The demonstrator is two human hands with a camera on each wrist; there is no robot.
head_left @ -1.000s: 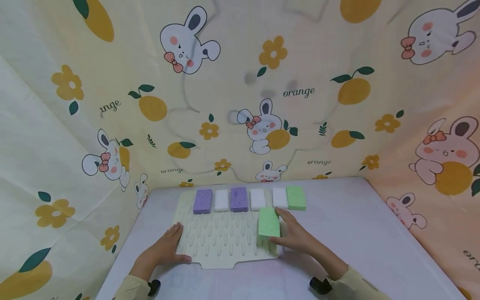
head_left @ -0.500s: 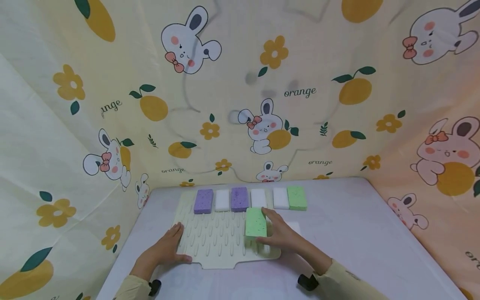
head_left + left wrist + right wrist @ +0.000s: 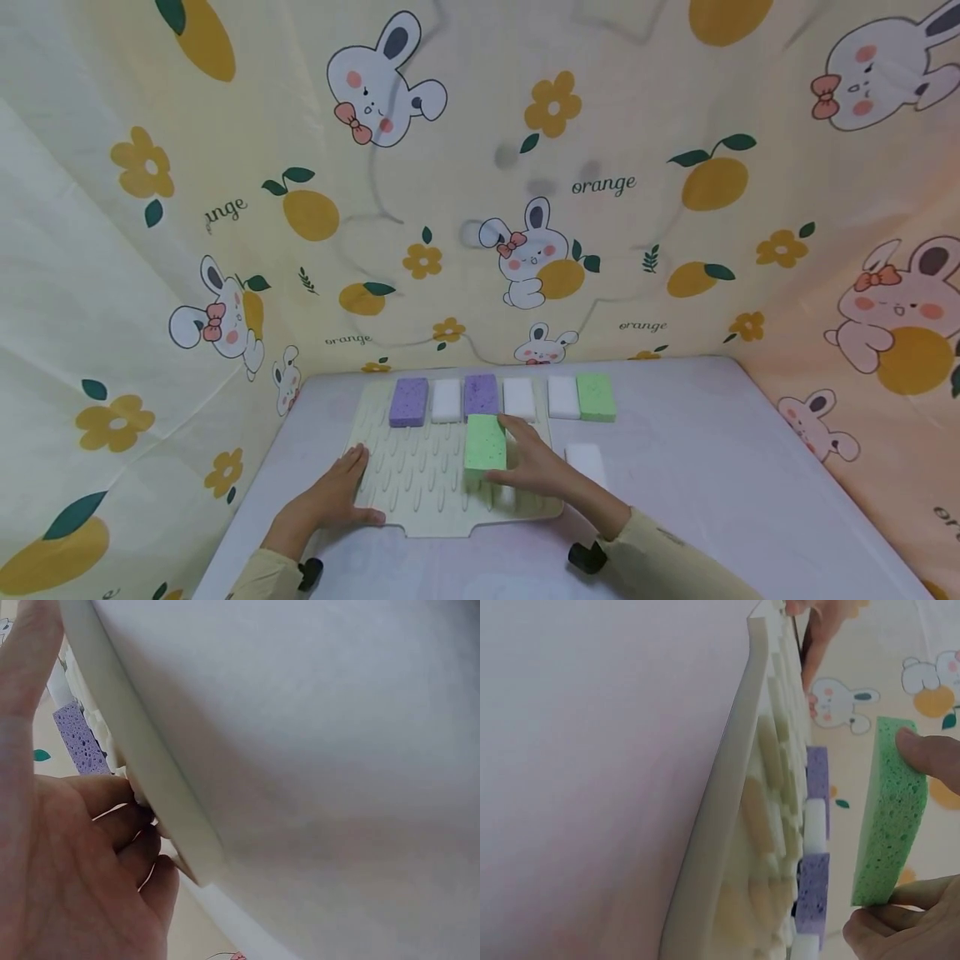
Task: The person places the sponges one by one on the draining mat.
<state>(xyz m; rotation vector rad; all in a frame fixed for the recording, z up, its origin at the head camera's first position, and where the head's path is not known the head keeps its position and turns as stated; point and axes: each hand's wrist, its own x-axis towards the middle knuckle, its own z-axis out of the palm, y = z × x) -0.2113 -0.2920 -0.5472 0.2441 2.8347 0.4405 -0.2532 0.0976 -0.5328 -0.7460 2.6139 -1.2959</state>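
Pinched between the thumb and fingers of my right hand (image 3: 531, 462) is a green sponge (image 3: 485, 442), raised over a cream drying board (image 3: 420, 515) with rows of raised ridges. The right wrist view shows this porous sponge (image 3: 891, 814) gripped at its two ends, apart from the ridges. My left hand (image 3: 330, 498) rests at the board's left edge, thumb near the front corner; the left wrist view has its fingers (image 3: 142, 851) touching the edge. Along the board's back stand a purple sponge (image 3: 408, 402), a white one (image 3: 446, 401), another purple sponge (image 3: 481, 393) and another white one (image 3: 519, 398).
Right of the board's back corner, a white block (image 3: 564, 397) and a green sponge (image 3: 597, 397) stand side by side on the white table (image 3: 690, 467). Another white block (image 3: 587, 460) lies behind my right forearm. A patterned cloth (image 3: 450, 192) closes off the back and sides.
My right hand has carried the green sponge leftward across the board, uncovering the white block at the right. My left hand stays at the board's edge.
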